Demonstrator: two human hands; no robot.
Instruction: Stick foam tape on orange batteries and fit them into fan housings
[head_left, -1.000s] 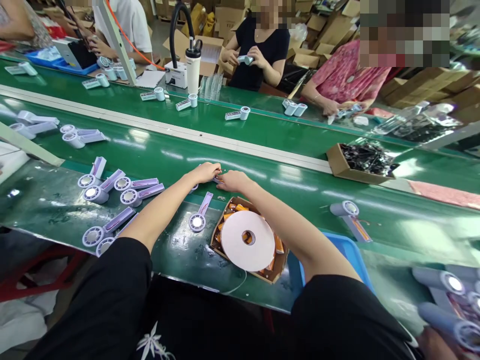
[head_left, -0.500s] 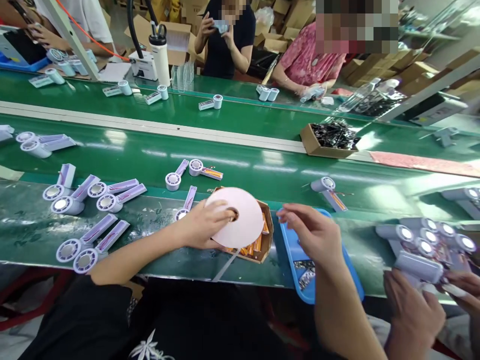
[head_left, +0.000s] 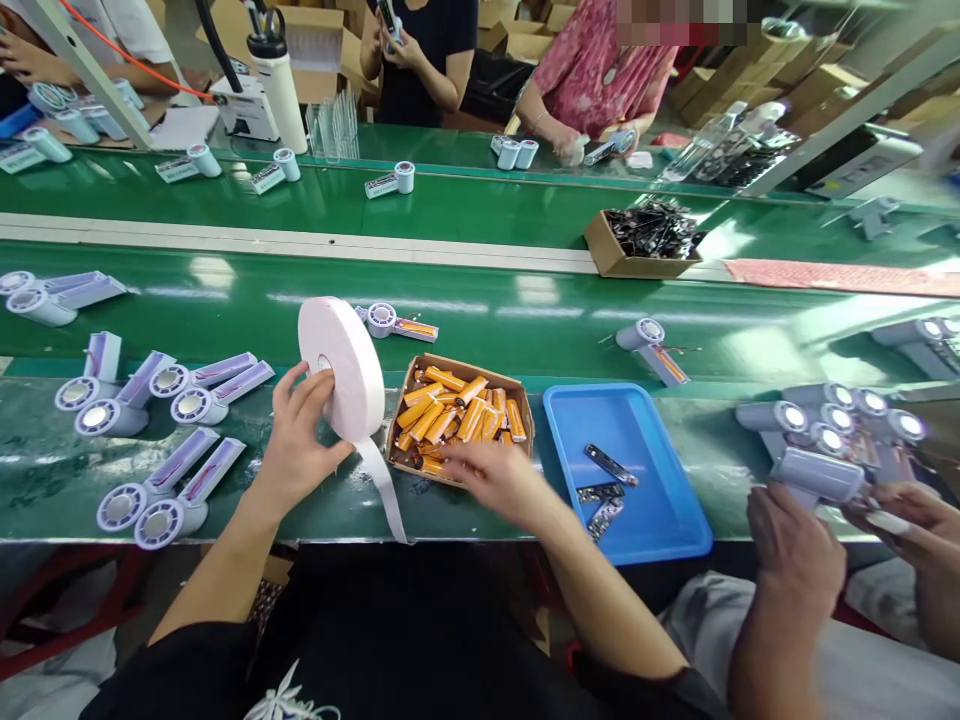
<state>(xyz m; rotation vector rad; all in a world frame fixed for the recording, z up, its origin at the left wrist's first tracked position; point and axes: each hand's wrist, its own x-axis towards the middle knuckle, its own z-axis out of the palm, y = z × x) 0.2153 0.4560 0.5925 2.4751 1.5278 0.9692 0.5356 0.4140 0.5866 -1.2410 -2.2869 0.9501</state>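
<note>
My left hand [head_left: 294, 443] grips a large white roll of tape [head_left: 341, 365], lifted upright off the box, with a loose strip hanging down from it. My right hand [head_left: 491, 470] reaches into the small cardboard box [head_left: 459, 420] and its fingers touch the orange batteries [head_left: 456, 412] at the near edge; whether it grips one is unclear. A pale fan part [head_left: 394, 323] lies on the green belt just beyond the box.
Several pale fan housings [head_left: 161, 385] lie at my left. A blue tray [head_left: 624, 462] with metal clips sits right of the box. A co-worker's hands [head_left: 814, 540] handle fan parts [head_left: 829, 440] at the right. Another box of dark parts [head_left: 645, 240] sits farther back.
My left hand lifted the tape roll off the battery box and stood it upright at the left. My right hand moved from above the blue tray down into the uncovered batteries.
</note>
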